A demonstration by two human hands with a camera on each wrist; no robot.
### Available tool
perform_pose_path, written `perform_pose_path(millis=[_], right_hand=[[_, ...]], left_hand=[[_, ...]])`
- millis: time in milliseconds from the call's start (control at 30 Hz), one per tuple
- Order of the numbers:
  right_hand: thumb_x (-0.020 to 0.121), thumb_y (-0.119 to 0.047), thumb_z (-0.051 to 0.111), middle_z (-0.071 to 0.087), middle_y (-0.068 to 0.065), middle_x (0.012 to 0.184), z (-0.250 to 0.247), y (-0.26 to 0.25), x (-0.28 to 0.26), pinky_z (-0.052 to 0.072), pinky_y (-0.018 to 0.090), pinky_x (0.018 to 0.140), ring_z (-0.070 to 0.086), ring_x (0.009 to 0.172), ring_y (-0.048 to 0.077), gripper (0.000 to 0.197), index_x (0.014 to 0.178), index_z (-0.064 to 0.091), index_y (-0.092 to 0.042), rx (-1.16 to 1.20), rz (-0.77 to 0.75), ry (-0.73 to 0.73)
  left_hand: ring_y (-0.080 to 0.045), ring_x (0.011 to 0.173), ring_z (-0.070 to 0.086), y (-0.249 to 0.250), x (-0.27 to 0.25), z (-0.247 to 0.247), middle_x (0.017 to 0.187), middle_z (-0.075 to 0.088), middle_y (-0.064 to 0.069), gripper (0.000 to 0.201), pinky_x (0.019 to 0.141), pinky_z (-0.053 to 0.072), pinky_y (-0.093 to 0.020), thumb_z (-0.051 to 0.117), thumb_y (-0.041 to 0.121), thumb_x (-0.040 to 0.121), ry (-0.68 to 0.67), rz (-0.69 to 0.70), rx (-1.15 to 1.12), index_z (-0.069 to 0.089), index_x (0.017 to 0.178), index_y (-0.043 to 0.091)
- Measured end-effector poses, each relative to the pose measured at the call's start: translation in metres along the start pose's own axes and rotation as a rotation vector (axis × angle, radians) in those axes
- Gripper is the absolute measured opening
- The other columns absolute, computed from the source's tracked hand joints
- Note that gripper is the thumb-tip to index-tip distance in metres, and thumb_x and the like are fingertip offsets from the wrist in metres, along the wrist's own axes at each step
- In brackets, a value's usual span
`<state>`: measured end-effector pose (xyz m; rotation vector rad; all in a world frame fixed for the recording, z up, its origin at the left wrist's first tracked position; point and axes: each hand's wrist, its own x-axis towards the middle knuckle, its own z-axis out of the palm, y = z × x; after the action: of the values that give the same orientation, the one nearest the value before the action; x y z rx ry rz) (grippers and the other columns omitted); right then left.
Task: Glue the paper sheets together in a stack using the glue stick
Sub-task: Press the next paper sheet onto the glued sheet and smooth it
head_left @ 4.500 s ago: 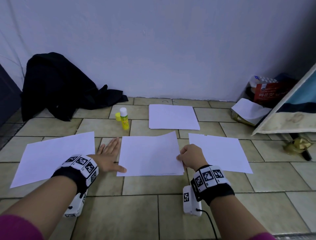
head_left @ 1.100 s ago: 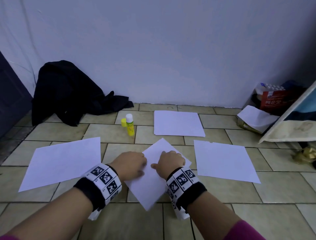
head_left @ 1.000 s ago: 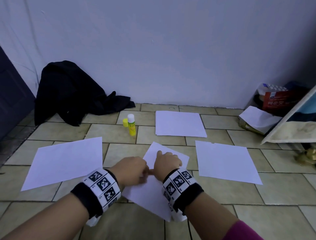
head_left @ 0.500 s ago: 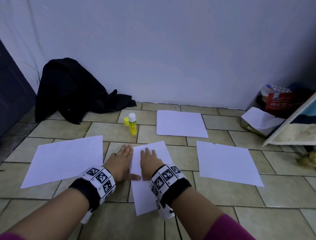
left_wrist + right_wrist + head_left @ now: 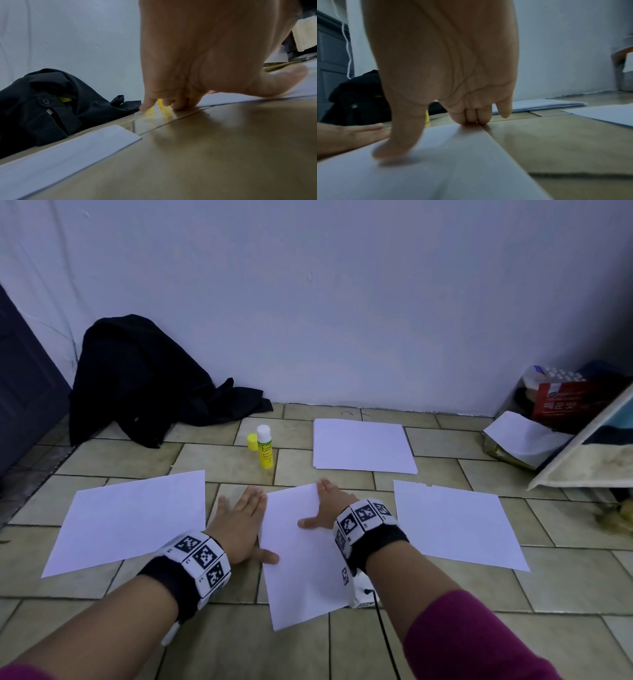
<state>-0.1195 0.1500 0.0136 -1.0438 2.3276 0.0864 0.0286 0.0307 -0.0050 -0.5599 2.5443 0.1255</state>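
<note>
Right hand (image 5: 329, 505) lying flat, fingers straight, pressing centre paper sheet (image 5: 301, 559) onto tiled floor (image 5: 445, 628). Left hand (image 5: 239, 525) lying flat beside sheet's left edge, thumb touching it; neither grip closing. Sheet's long axis running toward wall, slightly tilted. Glue stick (image 5: 264, 446) standing upright beyond, loose yellow cap (image 5: 252, 441) beside it. Other sheets lying left (image 5: 130, 518), right (image 5: 452, 525); paper stack (image 5: 363, 445) beyond. Black garment (image 5: 144, 381) lying against wall.

Middle sheet (image 5: 301, 556) on the tiled floor (image 5: 445, 628), between left sheet (image 5: 130, 518) and right sheet (image 5: 455, 522). Paper stack (image 5: 363, 445) behind it, near the wall. Glue stick (image 5: 265, 447) upright, left of the stack, its cap (image 5: 252, 442) just beside. Left hand (image 5: 239, 525) flat at the middle sheet's left edge, right hand (image 5: 325, 505) on its right edge.
</note>
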Motion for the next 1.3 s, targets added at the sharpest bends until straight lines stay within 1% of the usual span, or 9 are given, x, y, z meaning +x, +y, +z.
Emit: perform_pose_path(millis=[100,233,333,467,700,833,1033,1167,1300], right_hand=[[0.079,-0.054,0.068,0.011,0.01,0.158,0.001,-0.01,0.003,0.023,0.049,0.114,0.016,0.144,0.025,0.105,0.151,0.011,-0.003,-0.074,0.079,0.034],[0.084,-0.039,0.069,0.032,0.008,0.133,0.002,-0.024,-0.009,0.04,0.033,0.089,0.031,0.127,0.025,0.053,0.124,0.05,-0.01,-0.168,0.167,0.204],[0.093,-0.013,0.052,0.032,0.01,0.135,0.015,-0.038,-0.016,0.042,0.031,0.085,0.032,0.126,0.024,0.033,0.125,0.049,-0.009,-0.088,0.145,0.207],[0.095,-0.011,0.046,0.028,0.014,0.137,0.024,-0.054,-0.024,0.046,0.041,0.092,0.028,0.129,0.031,0.037,0.132,0.043,-0.007,-0.044,0.073,0.169],[0.088,-0.013,0.06,0.03,0.015,0.135,0.025,-0.061,-0.024,0.043,0.041,0.095,0.03,0.125,0.034,0.05,0.132,0.039,-0.006,-0.094,-0.131,0.143],[0.084,-0.016,0.068,0.017,0.012,0.148,0.028,-0.064,-0.019,0.04,0.05,0.101,0.022,0.135,0.03,0.077,0.145,0.022,-0.013,-0.019,-0.13,0.164],[0.094,-0.036,0.052,-0.005,-0.001,0.161,0.03,-0.063,-0.014,0.002,0.059,0.116,-0.003,0.148,0.014,0.086,0.153,-0.005,-0.011,-0.102,-0.266,0.02],[0.095,-0.011,0.038,0.005,-0.004,0.161,0.016,-0.039,-0.017,-0.005,0.053,0.118,0.015,0.146,0.015,0.07,0.154,0.002,-0.019,0.011,-0.201,0.027],[0.096,-0.017,0.034,0.028,0.0,0.156,0.004,0.0,-0.022,-0.002,0.05,0.119,0.036,0.137,0.024,0.059,0.152,0.013,-0.024,0.169,-0.074,0.073]], left_hand=[[-0.017,0.147,-0.015,0.0,-0.005,-0.007,0.16,-0.018,-0.005,0.111,0.119,0.006,-0.05,0.046,0.071,0.084,0.011,0.017,-0.025,-0.014,0.151,0.008],[-0.02,0.144,0.023,-0.002,-0.005,-0.01,0.153,0.029,-0.006,0.086,0.109,0.029,-0.036,0.049,0.068,0.084,0.251,0.012,-0.11,0.031,0.145,0.01],[-0.019,0.118,0.048,-0.007,-0.009,-0.008,0.126,0.054,0.003,0.038,0.088,0.043,-0.031,0.056,0.044,0.089,0.392,0.019,-0.117,0.054,0.118,0.02],[-0.012,0.117,0.047,-0.003,-0.013,-0.012,0.126,0.054,0.01,0.019,0.09,0.044,-0.028,0.063,0.033,0.089,0.394,0.075,-0.132,0.07,0.104,0.024],[-0.019,0.149,-0.001,0.004,-0.006,-0.018,0.161,-0.004,-0.006,0.111,0.119,0.018,-0.035,0.074,0.048,0.078,0.08,-0.02,-0.162,0.003,0.152,0.005],[-0.021,0.149,-0.006,0.004,0.0,-0.017,0.161,-0.009,-0.009,0.113,0.118,0.018,-0.045,0.069,0.052,0.08,0.0,-0.023,-0.089,-0.004,0.152,0.004],[-0.018,0.148,-0.009,-0.001,-0.002,-0.013,0.161,-0.013,-0.006,0.112,0.117,0.018,-0.048,0.063,0.058,0.082,-0.022,-0.012,-0.047,-0.009,0.152,0.007],[-0.018,0.148,-0.01,-0.001,-0.004,-0.014,0.16,-0.015,-0.007,0.113,0.117,0.018,-0.047,0.059,0.059,0.084,-0.042,-0.012,-0.034,-0.012,0.151,0.004],[-0.017,0.148,-0.012,-0.003,-0.003,-0.013,0.16,-0.018,-0.005,0.113,0.118,0.017,-0.049,0.059,0.06,0.084,-0.057,-0.002,-0.048,-0.014,0.151,0.005]])
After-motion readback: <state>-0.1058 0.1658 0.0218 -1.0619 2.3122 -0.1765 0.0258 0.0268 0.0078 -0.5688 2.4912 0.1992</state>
